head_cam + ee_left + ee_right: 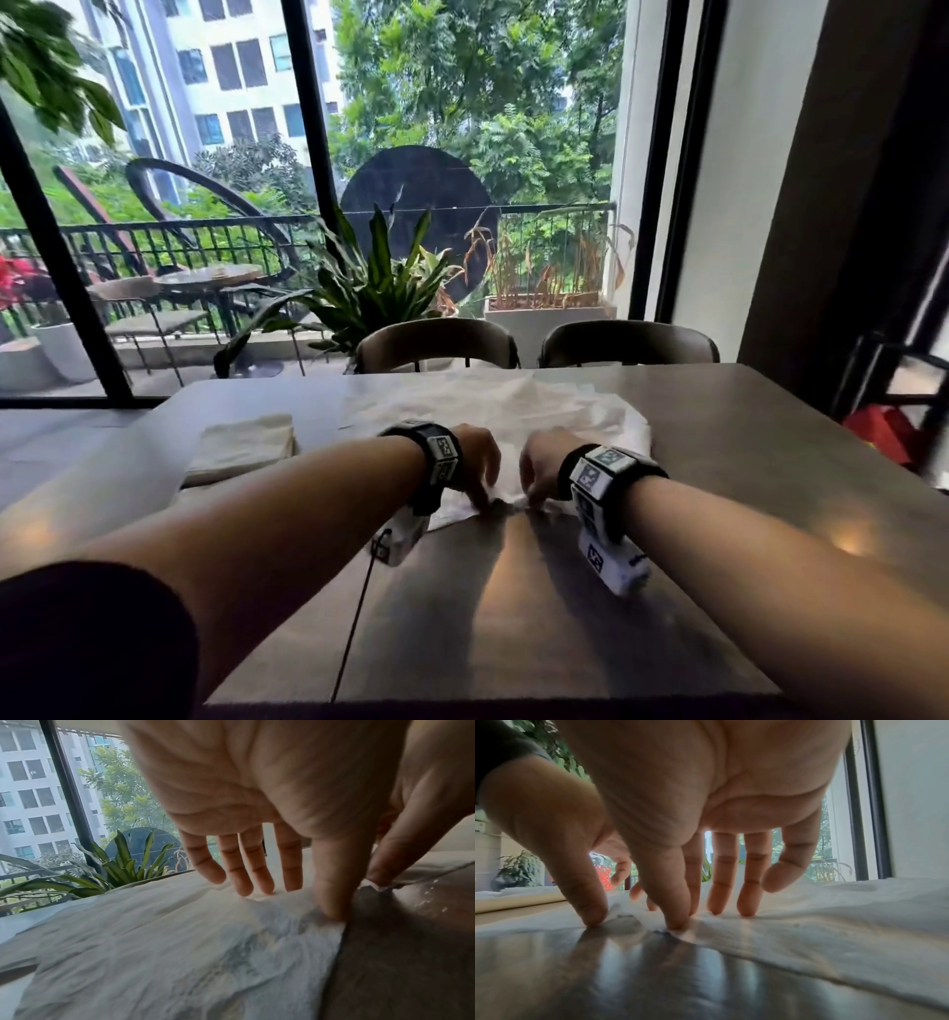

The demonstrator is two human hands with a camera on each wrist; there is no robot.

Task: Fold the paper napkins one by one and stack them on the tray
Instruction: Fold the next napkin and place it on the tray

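**Both hands on near edge of unfolded napkin**

Head view: left hand and right hand sit side by side at the near edge of a spread, wrinkled white napkin lying on the grey table. Fingertips of both point down onto the paper edge. Stack of folded napkins rests to the left, on a pale tray that is barely visible under it. Two chairs stand at the far side; a potted plant is behind the glass.

Left wrist view: left hand has its fingers extended, tips touching the napkin; index finger presses the paper edge down at the table. Nothing gripped. The other hand's finger touches the paper just beside it.

Right wrist view: right hand has its fingers straight and spread, tips pressing the napkin; thumb and index finger land on the near edge, slightly apart, not pinching. Tray edge visible at far left. Motion blur throughout.
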